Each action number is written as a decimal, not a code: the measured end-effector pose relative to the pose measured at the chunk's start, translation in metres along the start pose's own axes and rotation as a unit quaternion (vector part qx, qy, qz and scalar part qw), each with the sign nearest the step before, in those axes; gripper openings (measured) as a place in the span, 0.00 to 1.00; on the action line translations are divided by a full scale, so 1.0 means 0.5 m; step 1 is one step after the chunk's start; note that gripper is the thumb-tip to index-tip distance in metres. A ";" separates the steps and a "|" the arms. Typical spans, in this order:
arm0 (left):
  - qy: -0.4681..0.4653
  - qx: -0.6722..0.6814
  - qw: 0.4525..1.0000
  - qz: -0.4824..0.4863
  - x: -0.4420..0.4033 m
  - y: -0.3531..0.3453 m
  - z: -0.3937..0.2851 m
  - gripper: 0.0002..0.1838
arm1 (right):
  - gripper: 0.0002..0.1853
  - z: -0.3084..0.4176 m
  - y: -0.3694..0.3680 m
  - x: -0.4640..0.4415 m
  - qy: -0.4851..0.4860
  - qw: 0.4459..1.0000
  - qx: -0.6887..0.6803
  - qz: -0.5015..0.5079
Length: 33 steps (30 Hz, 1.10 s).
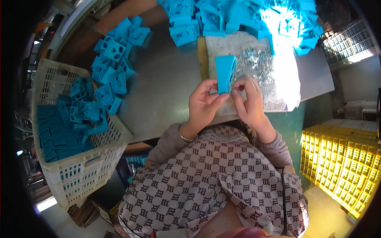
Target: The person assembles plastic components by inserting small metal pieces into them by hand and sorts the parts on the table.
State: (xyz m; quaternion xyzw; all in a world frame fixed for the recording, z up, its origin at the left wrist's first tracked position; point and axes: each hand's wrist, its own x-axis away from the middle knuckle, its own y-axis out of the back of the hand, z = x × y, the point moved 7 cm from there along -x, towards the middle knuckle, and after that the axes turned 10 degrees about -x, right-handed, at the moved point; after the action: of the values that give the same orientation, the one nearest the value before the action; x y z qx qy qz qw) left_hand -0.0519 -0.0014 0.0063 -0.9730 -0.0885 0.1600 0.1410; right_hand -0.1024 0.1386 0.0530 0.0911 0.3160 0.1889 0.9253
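Note:
A blue plastic part (225,72) stands upright above the front of the table, its lower end held between the thumb and fingers of my left hand (206,104). Close to the part's right side is my right hand (250,102), with thumb and fingertips pinched together; anything between them is too small to make out. Behind my hands, a pile of small shiny metal pieces (256,65) lies on a pale cloth (217,47).
Many blue parts (182,33) are heaped at the table's back, with more (113,59) at the left. A white crate (97,152) of blue parts stands left of the grey table (162,79). Yellow crates (341,158) stand at right.

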 end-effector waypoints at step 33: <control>-0.534 -0.681 0.500 0.045 -0.667 -0.263 -0.087 0.20 | 0.07 -0.091 -0.043 0.103 0.087 0.978 0.190 0.020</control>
State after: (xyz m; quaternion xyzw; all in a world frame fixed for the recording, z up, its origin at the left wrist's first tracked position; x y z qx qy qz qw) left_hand -0.3654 0.0396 0.1813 -0.5007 -0.1848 0.5456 -0.6461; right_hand -0.0866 0.1424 -0.0172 0.2551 0.4238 0.1510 0.8559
